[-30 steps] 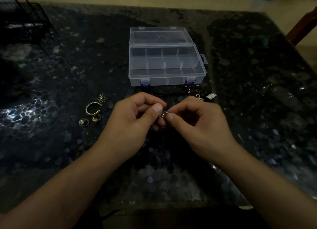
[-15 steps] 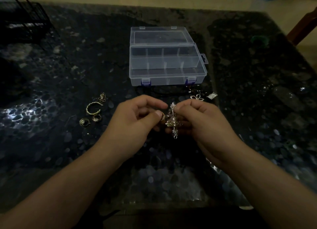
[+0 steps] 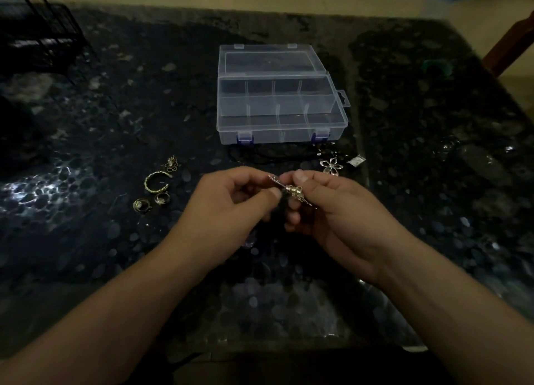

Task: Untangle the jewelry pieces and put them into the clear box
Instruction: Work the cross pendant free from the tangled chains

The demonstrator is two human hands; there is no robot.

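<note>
left hand (image 3: pixel 231 205) and right hand (image 3: pixel 326 208) both pinch the small tangled metal pendant (image 3: pixel 290 190) between fingertips, raised off the bench. likely light, stiff, snaggy; best gripped at its ends. clear box (image 3: pixel 281 124) open, beyond the hands.

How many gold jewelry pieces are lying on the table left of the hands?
4: a small tangled piece farthest back, an open cuff ring below it, and two small rings side by side nearest. Dim light may hide more.
</note>
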